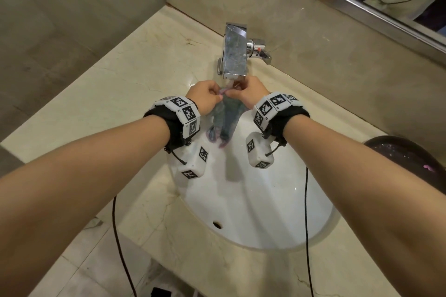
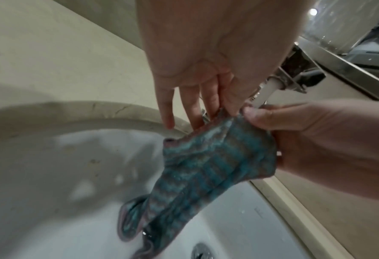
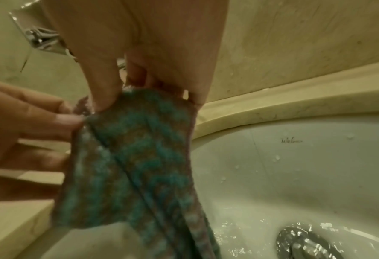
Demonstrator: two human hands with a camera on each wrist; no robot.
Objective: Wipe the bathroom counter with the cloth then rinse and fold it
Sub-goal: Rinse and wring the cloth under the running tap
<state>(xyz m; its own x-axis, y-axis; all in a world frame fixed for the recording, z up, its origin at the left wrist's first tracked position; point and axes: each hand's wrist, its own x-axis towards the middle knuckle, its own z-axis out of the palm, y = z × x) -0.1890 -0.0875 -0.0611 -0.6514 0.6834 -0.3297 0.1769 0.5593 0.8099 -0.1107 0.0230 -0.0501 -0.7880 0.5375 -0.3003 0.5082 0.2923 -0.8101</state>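
Both hands (image 1: pixel 225 96) pinching cloth (image 1: pixel 225 120), top edge hidden under faucet (image 1: pixel 235 52)

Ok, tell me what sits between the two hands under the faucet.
The bunched top edge of the cloth: left hand and right hand each pinch it, water running onto it. Clearest in the left wrist view.

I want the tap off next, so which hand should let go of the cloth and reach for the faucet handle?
Right hand: the handle sits on the faucet's right, nearer it. Left hand can probably keep holding the cloth.
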